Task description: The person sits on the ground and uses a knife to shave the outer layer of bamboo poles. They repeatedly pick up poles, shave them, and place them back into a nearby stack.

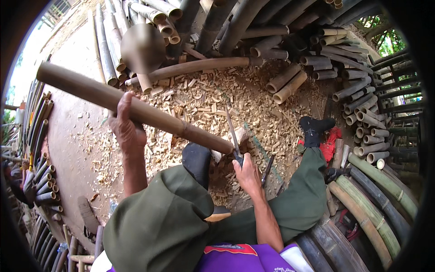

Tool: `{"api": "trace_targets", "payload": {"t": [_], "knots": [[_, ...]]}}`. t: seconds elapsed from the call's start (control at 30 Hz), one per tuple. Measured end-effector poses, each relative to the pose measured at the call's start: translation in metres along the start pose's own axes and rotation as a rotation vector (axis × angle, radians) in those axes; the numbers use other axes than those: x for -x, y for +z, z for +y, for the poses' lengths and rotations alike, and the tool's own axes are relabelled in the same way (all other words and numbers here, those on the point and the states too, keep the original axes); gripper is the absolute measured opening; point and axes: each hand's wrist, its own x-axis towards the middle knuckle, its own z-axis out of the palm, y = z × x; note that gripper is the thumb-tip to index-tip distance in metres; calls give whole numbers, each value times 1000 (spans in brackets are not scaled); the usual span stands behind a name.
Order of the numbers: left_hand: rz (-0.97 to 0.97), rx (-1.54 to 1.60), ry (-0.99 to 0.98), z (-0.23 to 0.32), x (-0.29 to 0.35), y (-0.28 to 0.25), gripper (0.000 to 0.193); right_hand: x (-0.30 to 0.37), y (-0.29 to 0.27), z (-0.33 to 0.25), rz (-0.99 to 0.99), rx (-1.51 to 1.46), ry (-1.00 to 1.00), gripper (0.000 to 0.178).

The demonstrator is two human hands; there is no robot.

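My left hand [128,129] is wrapped round a thick brown bamboo pole [158,117] from below, thumb up along its side. The pole slants down from the far left to its lower end in front of my right hand [248,176]. Closed in that hand is the dark handle of a knife [231,126], its long narrow blade pointing up and away beside the pole's end. A pale chopped wooden block [243,134] shows behind the blade; whether the pole rests on it I cannot tell. Another dark long-handled tool [268,170] lies right of my right hand.
Wood chips [204,97] cover the ground ahead. Two short bamboo pieces [287,83] lie beyond them, near a long curved pole [199,66]. Stacked bamboo tubes [369,131] stand right, more [44,181] at left. My legs [158,213] are spread either side.
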Motion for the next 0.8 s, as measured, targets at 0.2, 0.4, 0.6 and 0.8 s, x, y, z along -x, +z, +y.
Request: {"api": "trace_targets", "payload": {"t": [0.2,0.4,0.6,0.8], "knots": [[-105,-88,150,-11,-11,-17,42,27,-28,-46,293,-205,-284,31],[-175,-132,157,-9,2,-10,46,8,14,-3,11,133,27,36],[-244,-64,87,-4,-3,-18,44,32,-41,-64,306,-235,-267,30],[-296,-75,25,8,-7,-2,49,-1,17,7,21,87,57,45]]}}
